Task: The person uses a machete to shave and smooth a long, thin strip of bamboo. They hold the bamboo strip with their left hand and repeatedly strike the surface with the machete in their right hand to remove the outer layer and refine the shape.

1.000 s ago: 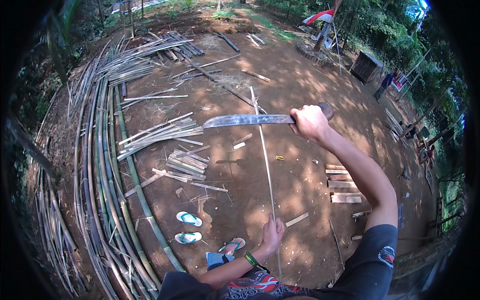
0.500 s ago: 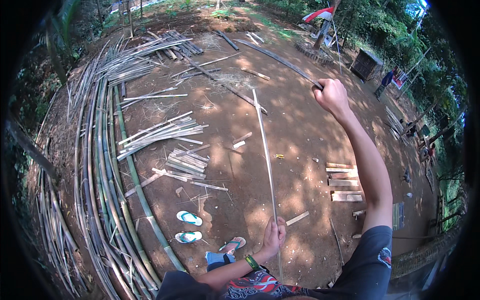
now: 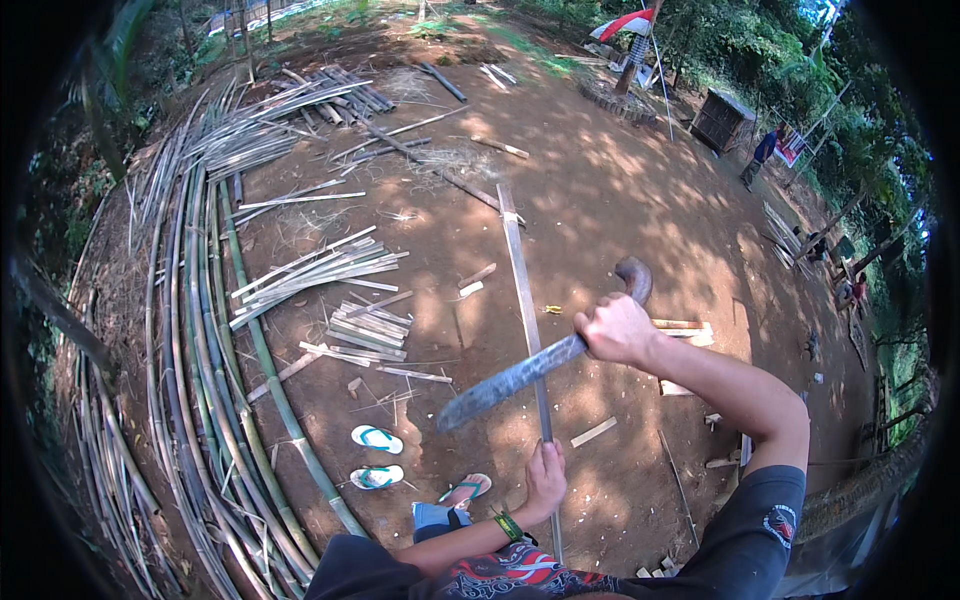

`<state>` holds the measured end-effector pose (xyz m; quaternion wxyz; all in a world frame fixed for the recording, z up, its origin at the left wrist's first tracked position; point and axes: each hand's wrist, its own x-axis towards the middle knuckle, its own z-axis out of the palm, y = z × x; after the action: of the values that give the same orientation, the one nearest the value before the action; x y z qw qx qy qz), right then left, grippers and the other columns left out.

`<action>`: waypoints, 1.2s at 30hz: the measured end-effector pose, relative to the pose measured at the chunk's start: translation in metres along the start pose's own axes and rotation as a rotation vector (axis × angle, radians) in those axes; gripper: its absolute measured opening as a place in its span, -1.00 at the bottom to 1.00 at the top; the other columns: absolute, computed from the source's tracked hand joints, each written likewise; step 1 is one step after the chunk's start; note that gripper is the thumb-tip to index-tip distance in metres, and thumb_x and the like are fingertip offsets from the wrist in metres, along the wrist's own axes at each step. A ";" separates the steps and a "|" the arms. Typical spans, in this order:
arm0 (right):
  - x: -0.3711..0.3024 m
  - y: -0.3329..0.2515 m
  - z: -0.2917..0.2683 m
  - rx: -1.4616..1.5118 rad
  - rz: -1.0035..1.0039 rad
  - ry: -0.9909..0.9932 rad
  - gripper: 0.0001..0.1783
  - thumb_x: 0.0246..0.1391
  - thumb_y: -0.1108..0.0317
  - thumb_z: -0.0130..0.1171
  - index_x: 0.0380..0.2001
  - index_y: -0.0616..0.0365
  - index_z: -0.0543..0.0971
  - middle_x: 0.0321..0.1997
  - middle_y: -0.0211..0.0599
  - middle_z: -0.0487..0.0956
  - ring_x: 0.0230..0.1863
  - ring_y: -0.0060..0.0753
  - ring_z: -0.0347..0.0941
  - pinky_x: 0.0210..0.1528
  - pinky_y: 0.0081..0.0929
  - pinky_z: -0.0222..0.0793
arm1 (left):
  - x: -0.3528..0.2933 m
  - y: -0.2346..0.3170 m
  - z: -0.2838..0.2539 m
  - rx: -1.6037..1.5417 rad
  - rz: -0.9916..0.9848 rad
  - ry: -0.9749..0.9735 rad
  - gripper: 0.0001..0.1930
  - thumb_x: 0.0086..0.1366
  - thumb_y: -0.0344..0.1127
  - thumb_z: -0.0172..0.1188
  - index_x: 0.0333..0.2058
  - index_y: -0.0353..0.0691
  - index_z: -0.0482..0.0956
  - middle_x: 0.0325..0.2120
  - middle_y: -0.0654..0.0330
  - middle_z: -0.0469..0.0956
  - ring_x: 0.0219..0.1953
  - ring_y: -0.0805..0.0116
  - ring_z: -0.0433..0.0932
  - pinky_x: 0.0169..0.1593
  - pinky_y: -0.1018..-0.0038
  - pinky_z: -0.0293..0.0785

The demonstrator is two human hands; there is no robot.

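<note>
Machete [image 3: 512, 384], hooked dark handle: gripped in your right hand [image 3: 617, 332], blade crossing long bamboo strip [image 3: 523, 285] in view; contact cannot be told. Strip: your left hand [image 3: 545, 480] closed around it, stretching ahead of you; near end lost at your shirt [image 3: 515, 575]. Slats [image 3: 368, 330]: piled leftward. Hutch [image 3: 722, 122], box-like, far right: contents unreadable. Wood pieces [image 3: 683, 328]: partly hidden behind your right forearm [image 3: 735, 385].

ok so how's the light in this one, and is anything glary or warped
Head view: sun falls in dappled patches on the ground; head view: the bamboo poles at left look bowed, probably from the fisheye, and the corners go black; head view: the machete blade shows pale patches, glare or wear, I can't tell.
</note>
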<state>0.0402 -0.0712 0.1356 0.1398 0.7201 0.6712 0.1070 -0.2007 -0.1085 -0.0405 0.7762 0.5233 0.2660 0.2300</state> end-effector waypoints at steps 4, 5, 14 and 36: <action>0.062 0.117 -0.043 -0.135 0.477 0.226 -0.79 -0.07 0.29 0.13 -0.61 0.19 0.59 -0.61 -0.04 0.59 -0.53 0.05 0.59 -0.46 -0.11 0.53 | -0.012 -0.001 -0.003 0.182 0.041 0.034 -0.59 0.55 -0.09 -0.28 -0.37 -0.23 0.39 -0.66 0.26 0.32 -0.65 0.43 0.30 -0.53 0.41 0.21; 0.063 0.126 -0.058 -0.173 0.532 0.241 -0.79 -0.06 0.27 0.13 -0.60 0.18 0.60 -0.61 -0.03 0.59 -0.52 0.05 0.59 -0.44 -0.11 0.53 | -0.012 0.000 -0.002 0.203 0.031 0.020 -0.60 0.55 -0.11 -0.28 -0.36 -0.25 0.39 -0.66 0.22 0.34 -0.64 0.37 0.34 -0.51 0.37 0.24; 0.011 -0.007 -0.028 0.143 0.123 -0.008 -0.78 -0.10 0.17 0.22 -0.54 0.09 0.57 -0.70 -0.13 0.54 -0.58 -0.03 0.57 -0.49 -0.12 0.50 | 0.012 -0.024 -0.005 -0.010 0.008 0.146 -0.62 0.55 -0.11 -0.26 -0.38 -0.23 0.34 -0.69 0.21 0.32 -0.65 0.37 0.35 -0.53 0.34 0.24; 0.077 0.104 0.016 -0.037 0.325 0.116 -0.81 -0.12 0.22 0.18 -0.56 0.10 0.62 -0.59 -0.06 0.59 -0.49 0.03 0.58 -0.38 -0.07 0.50 | 0.048 -0.011 -0.011 0.146 0.044 0.095 -0.51 0.56 0.00 -0.33 -0.51 -0.18 0.26 -0.71 0.30 0.22 -0.65 0.41 0.23 -0.52 0.36 0.19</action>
<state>0.1487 -0.0020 0.1542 0.0947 0.8091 0.5507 0.1819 -0.1703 -0.0742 -0.0629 0.7173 0.5727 0.3070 0.2514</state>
